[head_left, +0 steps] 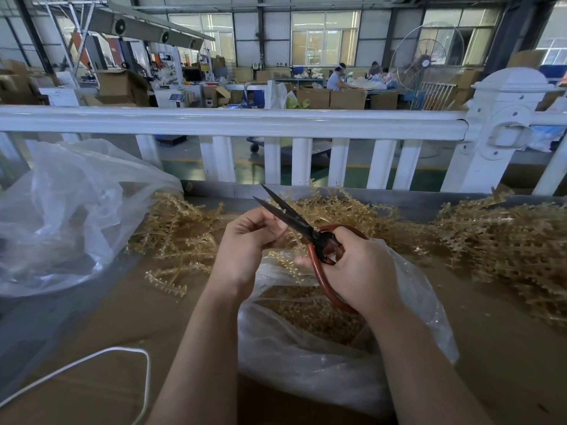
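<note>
My right hand (pixel 359 271) grips the red handles of a pair of black-bladed scissors (pixel 291 220), whose blades stand apart and point up-left. My left hand (pixel 245 240) has its fingers curled and pinches a small tan plastic piece right beside the blades; the piece is mostly hidden by the fingers. Beneath both hands an open clear plastic bag (pixel 322 357) holds many small tan cut pieces. A tan toothed plastic strip (pixel 288 262) sticks out between the two hands over the bag's mouth.
Heaps of tan plastic sprues lie on the brown cardboard bench at centre-left (pixel 178 234), behind the hands (pixel 337 207) and at the right (pixel 506 250). A large clear bag (pixel 67 210) sits at the left. A white cord (pixel 92 363) loops near the front. A white railing (pixel 245 121) borders the bench.
</note>
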A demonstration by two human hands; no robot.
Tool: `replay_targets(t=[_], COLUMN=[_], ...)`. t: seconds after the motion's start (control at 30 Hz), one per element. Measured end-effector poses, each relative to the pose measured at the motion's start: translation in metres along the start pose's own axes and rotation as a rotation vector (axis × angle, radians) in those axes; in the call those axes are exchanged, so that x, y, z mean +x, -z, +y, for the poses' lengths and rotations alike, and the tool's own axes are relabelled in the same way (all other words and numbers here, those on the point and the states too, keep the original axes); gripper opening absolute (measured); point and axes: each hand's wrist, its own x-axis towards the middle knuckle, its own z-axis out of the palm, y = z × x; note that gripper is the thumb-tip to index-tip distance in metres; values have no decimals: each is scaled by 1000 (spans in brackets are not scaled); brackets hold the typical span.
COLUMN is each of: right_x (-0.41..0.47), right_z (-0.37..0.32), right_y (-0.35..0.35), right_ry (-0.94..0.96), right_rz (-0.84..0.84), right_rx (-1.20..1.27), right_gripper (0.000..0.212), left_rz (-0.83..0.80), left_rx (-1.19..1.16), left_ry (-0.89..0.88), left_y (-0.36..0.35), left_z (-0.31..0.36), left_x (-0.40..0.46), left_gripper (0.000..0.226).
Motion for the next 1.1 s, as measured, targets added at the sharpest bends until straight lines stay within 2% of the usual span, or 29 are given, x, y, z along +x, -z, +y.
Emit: replay_targets(t=[0.23, 0.4, 0.5, 0.67, 0.8, 0.9, 1.0, 1.1], right_x=[0, 0, 0, 0, -1, -1, 0, 0], right_z=[0, 2, 3, 2, 4, 1, 3, 5], right_y=[-1, 0, 0, 1, 0, 2, 1, -1], right_ry=[7, -27, -33, -22, -1, -14, -31, -31], right_rz=[18, 7, 0, 5, 35, 25, -9, -24], right_rx=[-43, -14, 8, 32, 46, 74, 63, 39], right_gripper=[39, 44, 47, 47, 45, 54, 60, 57], left_rz=[4, -11, 39, 60, 58, 57, 62, 57], left_rx=[71, 48, -9, -24, -14, -28, -18, 19], left_ry=[-3, 1, -8, -65, -62, -67, -70, -72], left_y=[-1, -3, -2, -1, -2, -1, -1, -2], left_z=[2, 4, 5, 8, 7, 5, 4, 4], left_x=[-1, -3, -2, -2, -3, -3, -2, -2], left_gripper=[24, 12, 6, 30, 19, 10, 10, 14])
